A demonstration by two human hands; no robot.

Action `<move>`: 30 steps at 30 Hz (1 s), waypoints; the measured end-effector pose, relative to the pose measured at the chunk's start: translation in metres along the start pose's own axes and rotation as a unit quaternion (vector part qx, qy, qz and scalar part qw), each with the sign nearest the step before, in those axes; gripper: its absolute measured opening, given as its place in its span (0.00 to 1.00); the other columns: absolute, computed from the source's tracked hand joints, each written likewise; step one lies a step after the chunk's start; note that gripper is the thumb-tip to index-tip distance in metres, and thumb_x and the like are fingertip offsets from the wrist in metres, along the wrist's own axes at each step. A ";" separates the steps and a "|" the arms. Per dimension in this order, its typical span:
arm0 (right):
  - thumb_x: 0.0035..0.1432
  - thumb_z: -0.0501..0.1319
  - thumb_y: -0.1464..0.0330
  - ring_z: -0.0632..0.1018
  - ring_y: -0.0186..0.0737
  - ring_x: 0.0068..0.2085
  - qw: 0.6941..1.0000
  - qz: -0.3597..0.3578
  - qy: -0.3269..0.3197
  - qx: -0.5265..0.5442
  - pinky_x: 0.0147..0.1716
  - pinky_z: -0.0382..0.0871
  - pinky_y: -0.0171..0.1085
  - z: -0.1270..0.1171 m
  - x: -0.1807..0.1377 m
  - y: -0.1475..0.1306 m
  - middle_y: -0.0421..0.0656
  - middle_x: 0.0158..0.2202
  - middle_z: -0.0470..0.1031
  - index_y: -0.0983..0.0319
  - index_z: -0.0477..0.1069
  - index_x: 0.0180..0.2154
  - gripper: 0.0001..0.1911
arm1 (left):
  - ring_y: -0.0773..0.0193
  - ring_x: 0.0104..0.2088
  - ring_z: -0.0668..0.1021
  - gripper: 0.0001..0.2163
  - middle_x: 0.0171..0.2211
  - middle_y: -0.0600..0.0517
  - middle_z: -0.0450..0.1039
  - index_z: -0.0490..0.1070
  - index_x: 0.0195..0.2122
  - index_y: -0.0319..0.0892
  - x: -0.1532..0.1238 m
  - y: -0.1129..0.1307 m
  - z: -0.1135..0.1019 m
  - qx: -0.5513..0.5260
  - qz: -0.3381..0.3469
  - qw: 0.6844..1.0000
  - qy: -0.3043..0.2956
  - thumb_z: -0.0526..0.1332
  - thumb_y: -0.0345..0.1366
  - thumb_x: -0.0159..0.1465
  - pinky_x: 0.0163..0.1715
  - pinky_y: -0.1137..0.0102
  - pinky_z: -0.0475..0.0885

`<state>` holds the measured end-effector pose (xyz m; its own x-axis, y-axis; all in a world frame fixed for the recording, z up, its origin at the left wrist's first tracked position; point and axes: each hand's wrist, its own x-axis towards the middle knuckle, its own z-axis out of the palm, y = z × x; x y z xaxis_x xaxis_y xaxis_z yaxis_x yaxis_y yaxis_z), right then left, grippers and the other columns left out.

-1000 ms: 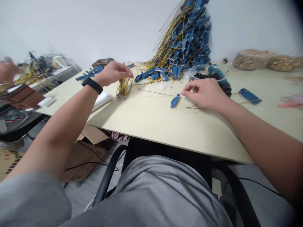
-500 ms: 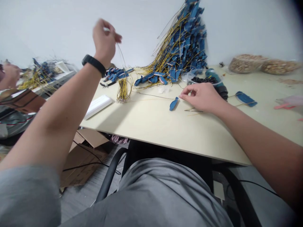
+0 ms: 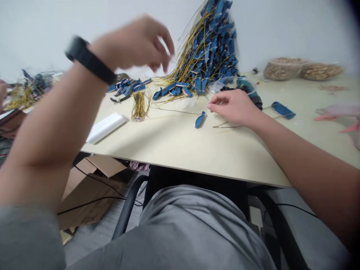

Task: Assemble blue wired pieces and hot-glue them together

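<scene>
My left hand (image 3: 143,45) is raised over the far left of the table, blurred by motion. Its fingers are bent and apart, and no held thing shows in them. My right hand (image 3: 234,107) rests over the table with thumb and forefinger pinched; whatever lies between the tips is too small to make out. Just beside those fingertips lies a small blue piece (image 3: 200,119), with a thin dark wire (image 3: 180,111) running left from it. Loose wires (image 3: 225,126) stick out under my right palm.
A tall heap of blue pieces with yellow and black wires (image 3: 213,48) leans at the wall. A wire bundle (image 3: 139,107), a white box (image 3: 106,127), pliers (image 3: 120,99), a clear tub (image 3: 225,85), another blue piece (image 3: 282,110) and bags (image 3: 285,69) share the table.
My left hand has moved right and its fingers have spread; the thin wire that hung from it no longer shows there. My right hand stays by the blue piece. The view has shifted slightly.
</scene>
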<state>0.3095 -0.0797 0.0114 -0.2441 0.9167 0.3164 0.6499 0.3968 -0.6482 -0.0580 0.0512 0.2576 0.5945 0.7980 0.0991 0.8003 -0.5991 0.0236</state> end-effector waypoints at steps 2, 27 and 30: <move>0.71 0.78 0.53 0.87 0.57 0.45 0.998 0.005 -0.029 0.050 0.50 0.81 0.54 0.000 -0.003 -0.005 0.50 0.41 0.91 0.54 0.89 0.41 0.13 | 0.54 0.30 0.73 0.67 0.49 0.49 0.94 0.67 0.96 0.54 -0.027 0.071 0.071 -0.053 0.037 0.998 -0.018 0.83 0.68 0.56 0.62 0.38 0.95; 0.72 0.81 0.52 0.88 0.65 0.55 0.996 -0.004 -0.088 -0.014 0.55 0.78 0.57 -0.002 -0.025 -0.032 0.48 0.46 0.93 0.49 0.93 0.42 0.10 | 0.44 0.58 0.86 0.39 0.61 0.45 0.93 0.88 0.70 0.51 -0.040 0.120 0.201 -0.225 0.091 0.965 -0.099 0.78 0.72 0.67 0.65 0.45 0.81; 0.72 0.79 0.62 0.85 0.56 0.49 0.997 -0.018 -0.077 0.001 0.56 0.75 0.55 -0.002 -0.023 -0.031 0.49 0.45 0.92 0.54 0.91 0.39 0.06 | 0.43 0.72 0.80 0.53 0.80 0.47 0.85 0.83 0.79 0.52 -0.046 0.114 0.204 -0.232 0.136 0.960 -0.074 0.80 0.80 0.62 0.78 0.51 0.78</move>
<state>0.2967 -0.1132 0.0256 -0.3746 0.8981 0.2304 0.6378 0.4299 -0.6391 0.0216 -0.0406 0.0525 0.8090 0.5874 0.0235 0.5128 -0.7246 0.4604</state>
